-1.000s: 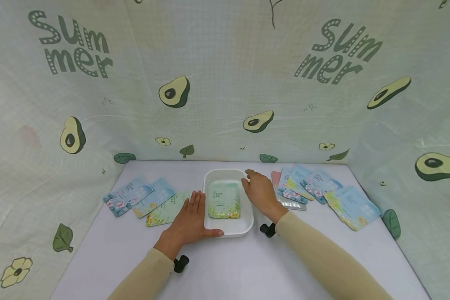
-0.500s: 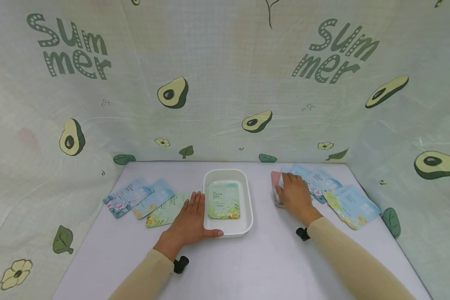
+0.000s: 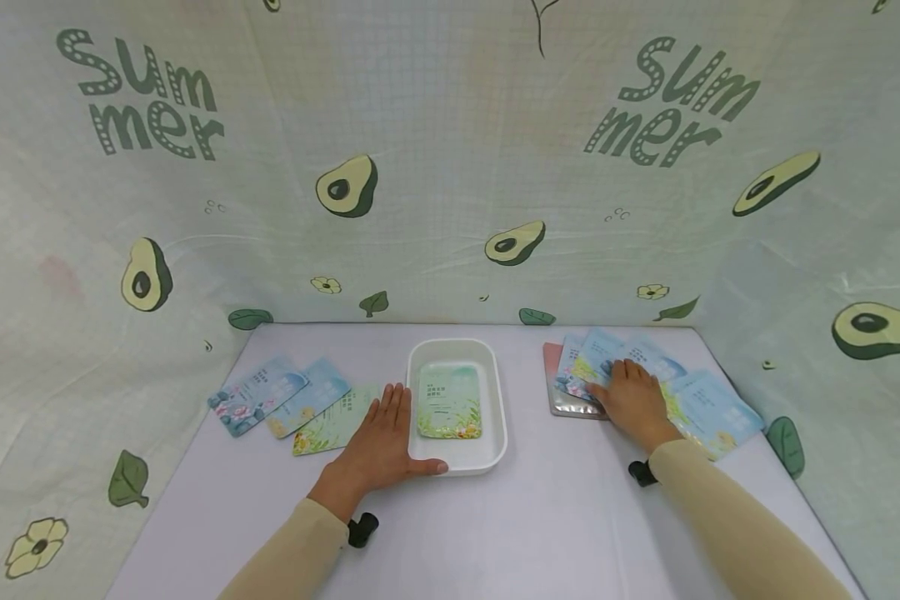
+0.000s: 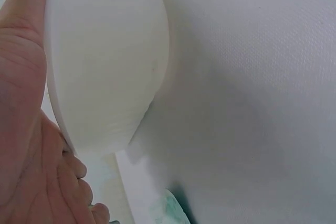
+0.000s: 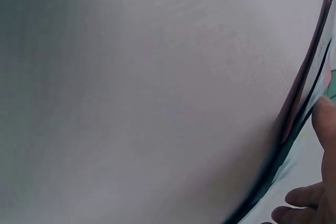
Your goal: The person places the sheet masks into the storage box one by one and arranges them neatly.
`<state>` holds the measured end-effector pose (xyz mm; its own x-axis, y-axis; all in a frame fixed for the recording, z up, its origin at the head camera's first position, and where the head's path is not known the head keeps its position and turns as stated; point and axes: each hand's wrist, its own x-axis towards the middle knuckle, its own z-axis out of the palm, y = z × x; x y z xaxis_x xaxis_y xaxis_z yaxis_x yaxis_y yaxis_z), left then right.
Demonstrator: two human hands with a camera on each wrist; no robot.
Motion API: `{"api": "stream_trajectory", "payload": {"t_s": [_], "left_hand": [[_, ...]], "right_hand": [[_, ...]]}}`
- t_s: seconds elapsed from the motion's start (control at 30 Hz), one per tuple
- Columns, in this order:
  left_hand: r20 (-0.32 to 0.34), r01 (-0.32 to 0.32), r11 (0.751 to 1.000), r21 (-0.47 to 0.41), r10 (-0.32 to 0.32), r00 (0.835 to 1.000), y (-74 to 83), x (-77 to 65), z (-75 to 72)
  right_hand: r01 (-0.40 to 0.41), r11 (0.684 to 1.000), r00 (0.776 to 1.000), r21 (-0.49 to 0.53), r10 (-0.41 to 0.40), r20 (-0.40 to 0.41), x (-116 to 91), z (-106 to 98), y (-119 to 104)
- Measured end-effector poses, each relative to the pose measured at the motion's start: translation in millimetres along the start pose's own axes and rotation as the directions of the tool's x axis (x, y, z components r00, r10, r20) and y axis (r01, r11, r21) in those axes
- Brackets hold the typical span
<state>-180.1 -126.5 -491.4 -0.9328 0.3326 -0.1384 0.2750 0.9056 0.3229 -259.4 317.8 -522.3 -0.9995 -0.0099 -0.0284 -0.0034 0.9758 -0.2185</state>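
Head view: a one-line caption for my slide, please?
Left grip against a white tray holding one green packet, right grip over overlapping blue packets.

The left hand (image 3: 378, 442) blocks some of the white tray (image 3: 457, 457) along its left rim, plus a corner of the green packet (image 3: 332, 423) beside it, so no clue if hand and packet touch. The right hand (image 3: 633, 406) covers chunks of the fanned packets (image 3: 588, 362), and I can't tell if its fingers actually pinch one or just rest there. Small print on the middle packet (image 3: 448, 404) is too tiny to read. Both sleeves (image 3: 292, 550) run off the bottom. Left wrist cam chops the tray up top and something teal (image 4: 172, 211) down low; right wrist cam looks smeary, with the hand cut off at the right edge.
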Motion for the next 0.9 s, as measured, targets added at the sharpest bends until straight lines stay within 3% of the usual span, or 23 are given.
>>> {"api": "stream_trajectory", "payload": {"t_s": [0.13,0.27,0.53,0.73,0.9], "left_hand": [[0.002,0.000,1.000,0.004,0.000,1.000,-0.4,0.3,0.6],[0.005,0.000,1.000,0.012,0.000,1.000,-0.9,0.5,1.0],[0.005,-0.004,1.000,0.016,0.004,1.000,-1.1,0.1,-0.9],[0.010,-0.009,1.000,0.019,0.009,1.000,-1.3,0.1,-1.6],[0.013,-0.009,1.000,0.024,0.009,1.000,-1.7,0.5,-1.3]], "right_hand": [[-0.014,0.999,0.997,0.040,0.012,0.073,1.8,4.2,3.1],[0.038,0.996,0.992,0.076,-0.047,0.116,2.7,8.5,0.8],[0.151,0.986,0.982,0.070,-0.157,0.101,-2.5,14.9,-11.3],[0.290,0.956,0.954,0.043,-0.292,0.061,-15.2,16.4,-23.4],[0.382,0.924,0.921,0.029,-0.383,0.074,-27.2,18.6,-31.5]]}}
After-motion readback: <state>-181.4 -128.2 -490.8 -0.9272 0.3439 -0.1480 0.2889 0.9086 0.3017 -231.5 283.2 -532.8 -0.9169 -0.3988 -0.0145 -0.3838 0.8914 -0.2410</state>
